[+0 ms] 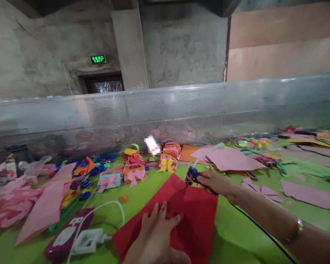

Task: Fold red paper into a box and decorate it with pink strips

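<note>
The left hand (pixel 161 231) lies with fingers spread on a flat red paper sheet (pixel 198 216), at the near middle of the green worktop (pixel 233 234). Apart from it, to the right, the right hand (pixel 216 182) is clamped around a dark blue glue gun (pixel 193 175), its tip at the sheet's far part; contact cannot be told. A glossy purple oblong device (pixel 68 236) lies near left; a yellow paper bow (pixel 167 165) sits farther off.

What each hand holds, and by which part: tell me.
The right hand holds the blue glue gun by its handle, nozzle end pointing down. The left hand lies spread on the red sheet, gripping nothing.
</note>
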Tool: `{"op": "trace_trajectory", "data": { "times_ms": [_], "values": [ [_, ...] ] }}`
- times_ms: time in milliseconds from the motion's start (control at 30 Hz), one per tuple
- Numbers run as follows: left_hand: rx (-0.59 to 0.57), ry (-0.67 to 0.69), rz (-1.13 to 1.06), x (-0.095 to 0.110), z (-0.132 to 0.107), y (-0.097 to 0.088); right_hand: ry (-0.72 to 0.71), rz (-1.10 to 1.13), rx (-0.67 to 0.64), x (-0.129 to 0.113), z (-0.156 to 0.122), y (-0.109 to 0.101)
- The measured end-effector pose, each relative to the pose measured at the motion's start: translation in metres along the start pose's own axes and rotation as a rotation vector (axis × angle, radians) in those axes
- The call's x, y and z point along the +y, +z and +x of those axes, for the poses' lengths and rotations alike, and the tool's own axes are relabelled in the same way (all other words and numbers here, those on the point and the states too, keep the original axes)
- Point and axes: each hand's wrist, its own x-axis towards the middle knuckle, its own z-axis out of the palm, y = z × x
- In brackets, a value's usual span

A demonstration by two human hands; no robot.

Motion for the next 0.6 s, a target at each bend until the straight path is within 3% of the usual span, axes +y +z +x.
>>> {"op": "trace_trajectory", "data": {
  "times_ms": [200,333,467,600],
  "values": [
    [-0.031,-0.015,0.009,0.006,-0.004,-0.006,-0.005,0.077,-0.056,0.005,-0.001,0.002],
    [-0.033,-0.037,0.018,0.011,-0.010,-0.012,-0.019,0.092,-0.001,0.007,-0.003,0.002],
    [0.000,-0.041,0.009,0.015,-0.012,-0.014,-0.032,0.089,-0.064,0.007,-0.007,0.007],
    [0.059,-0.006,0.067,0.012,-0.007,-0.008,-0.054,0.032,0.107,0.011,-0.005,-0.011]
  ]
}}
